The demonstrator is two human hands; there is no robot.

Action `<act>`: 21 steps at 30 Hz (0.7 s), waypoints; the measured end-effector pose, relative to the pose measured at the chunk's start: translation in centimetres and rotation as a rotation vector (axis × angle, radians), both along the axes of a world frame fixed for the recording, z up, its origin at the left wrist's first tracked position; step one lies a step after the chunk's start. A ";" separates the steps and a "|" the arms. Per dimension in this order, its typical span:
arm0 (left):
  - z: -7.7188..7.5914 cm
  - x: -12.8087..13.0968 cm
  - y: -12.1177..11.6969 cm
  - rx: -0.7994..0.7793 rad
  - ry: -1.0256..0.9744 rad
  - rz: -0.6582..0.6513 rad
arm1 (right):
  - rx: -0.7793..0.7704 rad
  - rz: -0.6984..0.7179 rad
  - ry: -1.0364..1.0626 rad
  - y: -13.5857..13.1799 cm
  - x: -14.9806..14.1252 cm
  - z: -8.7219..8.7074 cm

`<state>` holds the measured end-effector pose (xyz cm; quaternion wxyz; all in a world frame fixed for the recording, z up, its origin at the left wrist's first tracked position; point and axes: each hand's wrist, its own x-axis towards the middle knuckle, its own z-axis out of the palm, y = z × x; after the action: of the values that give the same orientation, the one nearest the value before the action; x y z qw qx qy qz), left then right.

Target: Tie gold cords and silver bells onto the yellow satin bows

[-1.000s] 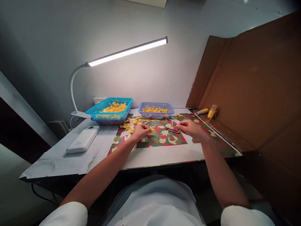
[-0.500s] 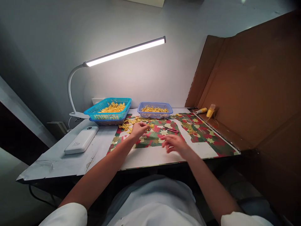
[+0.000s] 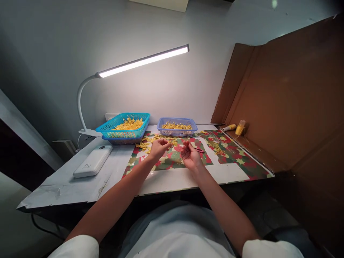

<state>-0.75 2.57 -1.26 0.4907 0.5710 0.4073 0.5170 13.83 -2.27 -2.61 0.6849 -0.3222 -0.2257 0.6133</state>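
My left hand (image 3: 159, 147) is closed in a pinch over the red and green star-patterned paper (image 3: 231, 152) that covers the table. It holds a small yellow piece, too small to name, with a thin thread hanging below it. My right hand (image 3: 190, 155) sits close beside it, palm turned up and fingers curled loosely apart; I see nothing in it. A pile of loose yellow folded pieces (image 3: 146, 142) lies just behind my left hand. Small red-handled snips (image 3: 199, 150) lie on the paper just beyond my right hand.
A turquoise basket (image 3: 124, 131) and a lilac basket (image 3: 177, 130), both holding yellow pieces, stand at the back. A white power bank (image 3: 92, 161) lies at the left under a lit desk lamp (image 3: 142, 61). Yellow thread spools (image 3: 236, 127) rest by a brown cardboard screen (image 3: 282, 96) on the right.
My right hand has swept from the right side of the paper down and left to beside my left hand, turning palm up. My left hand has stayed nearly still.
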 end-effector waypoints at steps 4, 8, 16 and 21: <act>0.1 0.1 -0.1 -0.047 -0.074 -0.029 | -0.080 -0.022 0.220 -1.3 -1.0 -0.3; 0.0 0.1 -0.2 0.016 -0.026 -0.065 | -0.009 0.016 0.249 -2.3 -1.6 0.2; -0.3 0.5 -0.6 0.072 -0.010 -0.065 | 0.021 -0.055 0.248 -3.1 -1.5 0.3; 0.1 0.8 -0.9 -0.150 -0.210 -0.183 | -0.074 0.003 0.270 -2.7 -1.6 -0.8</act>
<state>0.02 1.63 -1.20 0.6169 0.5103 0.3376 0.4950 12.27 -4.98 -3.39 0.6960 -0.2613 -0.1090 0.6599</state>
